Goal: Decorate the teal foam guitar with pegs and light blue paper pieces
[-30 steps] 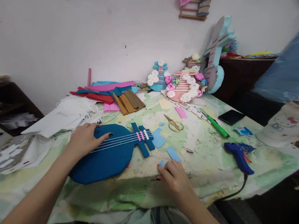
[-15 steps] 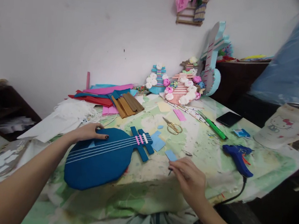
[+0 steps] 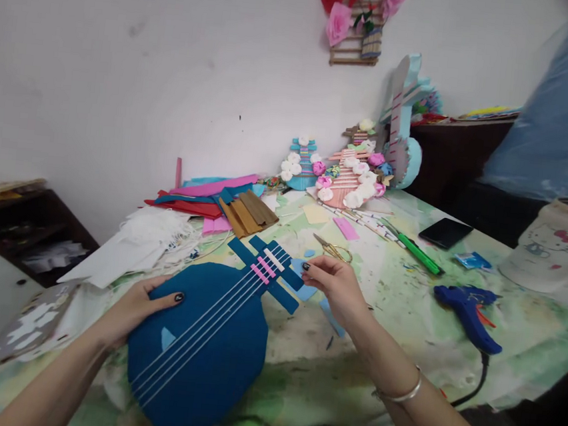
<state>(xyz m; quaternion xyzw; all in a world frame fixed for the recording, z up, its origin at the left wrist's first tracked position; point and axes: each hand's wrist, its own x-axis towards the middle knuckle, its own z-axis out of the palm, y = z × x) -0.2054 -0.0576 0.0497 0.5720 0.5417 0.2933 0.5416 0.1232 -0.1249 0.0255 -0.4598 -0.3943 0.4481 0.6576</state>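
Note:
A dark blue paper pipa point(image 3: 209, 360) with white strings is tilted on the table in front of me. My left hand point(image 3: 137, 306) is closed on its upper left edge, thumb on the front face. Two pink strips point(image 3: 263, 270) and a white strip point(image 3: 274, 259) cross the neck, and a light blue triangle point(image 3: 167, 340) sits on the body. Beside the pegs, my right hand point(image 3: 334, 285) pinches thumb and fingers together; anything between them is too small to make out. Light blue paper point(image 3: 308, 294) and a light blue strip point(image 3: 332, 319) lie beneath and beside that hand.
Gold-handled scissors point(image 3: 333, 248) lie behind my right hand. To the right are a blue glue gun point(image 3: 470, 314), a green cutter point(image 3: 418, 253), a phone point(image 3: 445, 233) and a jar point(image 3: 557, 246). Folded coloured paper point(image 3: 205, 195) and flower-decorated instruments point(image 3: 347, 179) stand by the wall.
The pipa has swung so its neck points more upward, and its body is nearer me. My right hand has moved up and left from the light blue strip to the pegs.

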